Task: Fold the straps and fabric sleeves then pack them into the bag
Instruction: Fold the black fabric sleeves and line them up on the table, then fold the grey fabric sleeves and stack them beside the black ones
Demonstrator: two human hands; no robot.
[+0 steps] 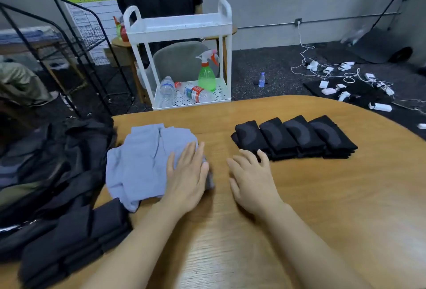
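Head view shows the left hand (pixel 186 174) lying flat, fingers straight, pressing the right edge of a grey-blue fabric sleeve (pixel 147 162) on the wooden table (pixel 299 196). Just beside it the right hand (pixel 252 179) rests open on bare wood, fingers relaxed and holding nothing, its fingertips near the closest of four folded black pieces (pixel 292 138) set in an overlapping row.

The step in hand looks like folding: the grey sleeve is only loosely doubled and still rumpled, so the next move probably calls for smoothing it flat, then turning one side over the other with both hands before packing.

More folded black pieces (pixel 76 235) are stacked at the near left, touching the open black bag (pixel 55 157) that slumps over the left table edge. That stack sits between the hands and the bag mouth, so it may need packing first or reaching around.

Beyond the table stands a white cart (pixel 179 28) with a green spray bottle (pixel 206 74) and water bottles; chargers and cables (pixel 345 76) litter the floor at right
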